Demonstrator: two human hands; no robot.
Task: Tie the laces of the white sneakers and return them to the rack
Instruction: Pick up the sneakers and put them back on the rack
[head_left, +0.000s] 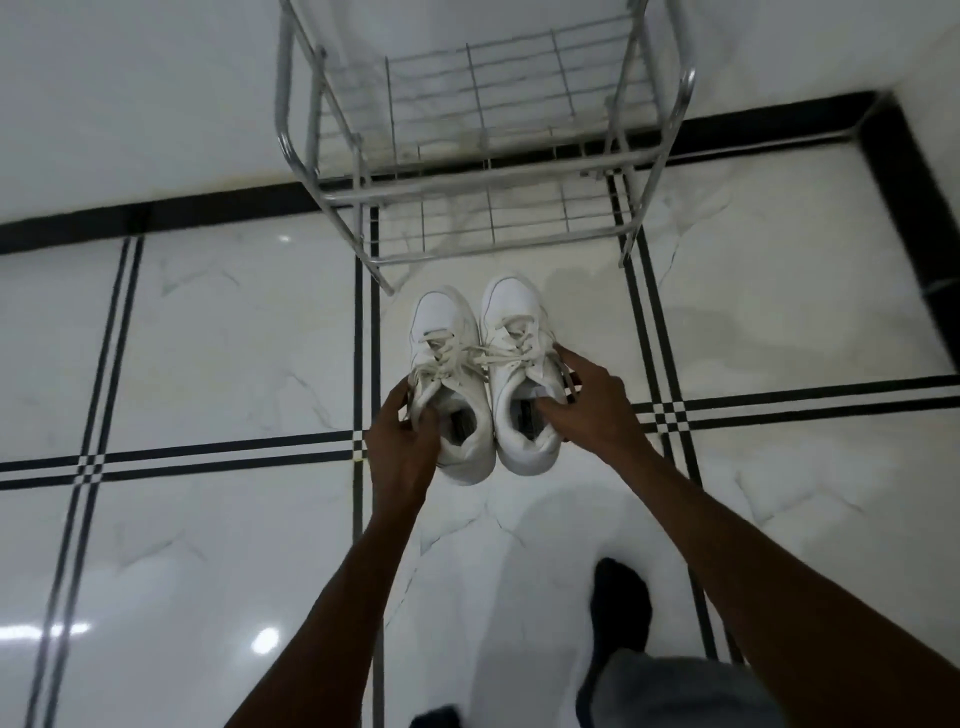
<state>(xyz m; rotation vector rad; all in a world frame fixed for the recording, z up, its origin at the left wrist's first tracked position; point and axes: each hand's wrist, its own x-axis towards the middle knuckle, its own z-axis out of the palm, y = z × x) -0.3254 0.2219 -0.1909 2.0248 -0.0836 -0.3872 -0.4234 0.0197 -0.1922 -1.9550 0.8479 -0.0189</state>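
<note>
sneakers: the two white sneakers, left one (451, 384) and right one (519, 374), sit side by side on the tiled floor (234, 338), toes pointing at the rack (483, 150), just in front of its lower shelf. Not on it yet.

laces: the laces (470, 356) look loose, strands crossing from one shoe over to the other. Can't make out a finished bow on either, it's all a bit blurry.

left hand: the left hand (402, 441) is curled on the outer collar of the left shoe, fingers closed on the edge, maybe on a lace end too, hard to say.

right hand: the right hand (587, 410) is gripping the right shoe's collar, thumb down in the opening, index finger stretched along the side.

stage: my guess, tying hasn't really happened.

what could go wrong: if both get lifted now, those crossed laces could snag and drag one shoe sideways or tip it. Dangling ends could also catch in the wire grid of the shelf. And that glossy floor looks slippery, so shoes may slide when a lace is pulled tight.
</note>
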